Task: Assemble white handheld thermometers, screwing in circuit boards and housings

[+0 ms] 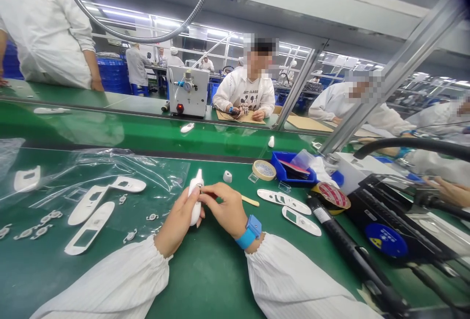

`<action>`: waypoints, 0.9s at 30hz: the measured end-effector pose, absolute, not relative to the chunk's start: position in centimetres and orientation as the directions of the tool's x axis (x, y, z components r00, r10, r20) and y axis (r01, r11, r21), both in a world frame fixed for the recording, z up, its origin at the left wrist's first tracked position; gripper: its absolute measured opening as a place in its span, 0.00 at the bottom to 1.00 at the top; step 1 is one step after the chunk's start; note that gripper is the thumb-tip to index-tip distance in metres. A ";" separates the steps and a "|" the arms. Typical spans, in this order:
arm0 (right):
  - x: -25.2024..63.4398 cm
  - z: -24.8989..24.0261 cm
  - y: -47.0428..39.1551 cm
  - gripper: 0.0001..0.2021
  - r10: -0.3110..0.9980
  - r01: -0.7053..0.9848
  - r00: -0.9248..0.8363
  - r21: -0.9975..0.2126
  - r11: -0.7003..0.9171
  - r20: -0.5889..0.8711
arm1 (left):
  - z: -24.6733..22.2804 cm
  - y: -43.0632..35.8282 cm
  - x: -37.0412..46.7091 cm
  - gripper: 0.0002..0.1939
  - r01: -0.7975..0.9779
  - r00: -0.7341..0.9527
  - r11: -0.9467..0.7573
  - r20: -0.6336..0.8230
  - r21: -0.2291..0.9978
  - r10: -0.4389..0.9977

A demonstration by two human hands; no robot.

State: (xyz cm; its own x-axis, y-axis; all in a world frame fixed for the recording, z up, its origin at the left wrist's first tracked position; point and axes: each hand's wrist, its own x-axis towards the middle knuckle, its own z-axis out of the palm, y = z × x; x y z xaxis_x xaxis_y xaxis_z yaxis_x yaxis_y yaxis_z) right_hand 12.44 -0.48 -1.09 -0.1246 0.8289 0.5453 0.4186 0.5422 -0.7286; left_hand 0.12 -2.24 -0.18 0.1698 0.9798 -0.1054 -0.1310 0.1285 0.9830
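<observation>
A white, slender device with a pointed tip (pixel 196 214) stands roughly upright between my hands above the green table. My left hand (pixel 179 221) is wrapped round its body from the left. My right hand (pixel 225 206), with a blue band at the wrist, has thumb and index finger pinched together at the device's right side; whatever is between those fingertips is too small to make out. Left of my hands lie white shell parts with rectangular openings (pixel 90 228) and several small white clips (pixel 129 235). On the right are two white shell pieces (pixel 301 221).
Clear plastic sheeting (pixel 154 164) lies at the left. At the right are a blue tray (pixel 293 177), tape rolls (pixel 332 196), a black electric screwdriver (pixel 341 240) and a black machine (pixel 389 221). Behind the green conveyor (pixel 147 135), a person in white (pixel 245 88) sits working.
</observation>
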 end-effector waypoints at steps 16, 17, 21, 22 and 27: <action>12.3 -1.2 0.6 0.16 0.954 -0.033 -0.289 -0.996 0.077 0.084 | -0.4 -1.9 0.0 0.18 -0.178 0.219 0.177 -0.137 0.968 0.966; 13.1 -1.2 1.3 0.15 0.956 0.073 -0.276 -0.990 0.121 0.097 | -0.4 -1.7 0.0 0.18 -0.191 0.224 0.200 -0.155 0.961 0.962; 16.7 -1.7 4.0 0.18 0.971 0.328 -0.031 -0.915 0.235 0.238 | -0.3 -1.7 0.0 0.18 -0.149 0.244 0.259 -0.219 0.954 0.945; 17.4 -1.9 4.6 0.19 0.969 0.338 -0.001 -0.912 0.234 0.249 | -0.2 -1.8 0.0 0.18 -0.106 0.249 0.264 -0.231 0.959 0.940; 17.9 -2.8 5.3 0.15 0.979 0.288 0.004 -0.938 0.194 0.203 | 0.3 -2.2 0.0 0.19 0.040 0.194 0.211 -0.215 0.977 0.957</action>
State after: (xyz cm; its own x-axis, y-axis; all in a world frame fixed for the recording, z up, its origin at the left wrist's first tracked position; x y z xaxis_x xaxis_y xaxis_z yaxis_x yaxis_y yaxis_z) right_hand 17.92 5.35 -2.83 0.0035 0.9791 0.2034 0.2876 0.1938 -0.9379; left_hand 0.04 -2.19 0.26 0.1944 0.9571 -0.2151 0.0400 0.2113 0.9766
